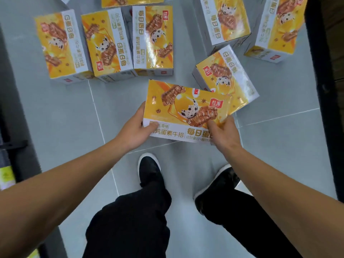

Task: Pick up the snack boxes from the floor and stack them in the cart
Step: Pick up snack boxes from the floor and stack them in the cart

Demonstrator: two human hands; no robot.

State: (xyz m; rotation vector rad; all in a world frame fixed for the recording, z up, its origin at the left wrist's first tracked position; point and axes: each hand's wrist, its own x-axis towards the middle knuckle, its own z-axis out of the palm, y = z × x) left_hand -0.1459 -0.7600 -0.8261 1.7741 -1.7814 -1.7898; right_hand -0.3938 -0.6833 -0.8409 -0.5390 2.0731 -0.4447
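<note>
Grey tiled floor (70, 112) strewn with yellow snack boxes (108, 43); your left hand (136, 128) and right hand (223, 132) grip one lifted box (186, 108) by its near corners.

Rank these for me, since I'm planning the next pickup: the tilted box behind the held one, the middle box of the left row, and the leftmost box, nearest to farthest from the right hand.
1. Tilted box, just beyond the right hand.
2. Middle box of the left row, up and left.
3. Leftmost box, far left.

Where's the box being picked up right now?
In the head view, the held box is centre frame, gripped by the left hand and right hand above the tiled floor, overlapping the angled box behind it.
</note>
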